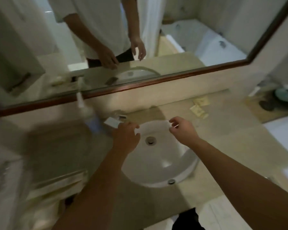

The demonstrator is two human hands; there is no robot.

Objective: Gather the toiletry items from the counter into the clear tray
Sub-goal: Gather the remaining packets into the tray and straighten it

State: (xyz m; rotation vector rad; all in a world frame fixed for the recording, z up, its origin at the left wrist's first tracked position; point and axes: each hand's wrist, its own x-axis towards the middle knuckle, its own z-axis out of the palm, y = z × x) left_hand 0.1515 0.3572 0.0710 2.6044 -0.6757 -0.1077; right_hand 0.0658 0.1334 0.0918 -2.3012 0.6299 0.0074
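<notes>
1. Nearest the lens are your two forearms, running up from 6 o'clock over the white sink (158, 156) toward its far rim.
2. Your left hand (125, 136) hangs at the sink's 11 o'clock edge, palm down, fingers loosely curled with nothing clearly in them. It sits just short of a small flat packet (111, 122) and the faucet (119, 114).
3. Your right hand (181, 128) hovers over the sink's 1 o'clock rim, thumb and forefinger pinched narrow. Blur stops me saying whether something thin is caught between them.
4. The loose toiletry packets (200, 105) lie on the counter (223, 138) at 2 o'clock from your right hand, well apart from it. They look scattered, with no shared long axis I can read.
5. Your right hand is plainly the nearer one to them, so I judge the reach goes up and rightward.
6. A tall pump bottle (87, 113) stands at 10 o'clock from your left hand, upright, near the mirror (140, 87).
7. The clear tray (60, 181) seems to be the glassy shape at 8 o'clock, heavily smeared, with pale items in or beside it.
8. Anything picked up on the right must cross the sink to get there.
</notes>
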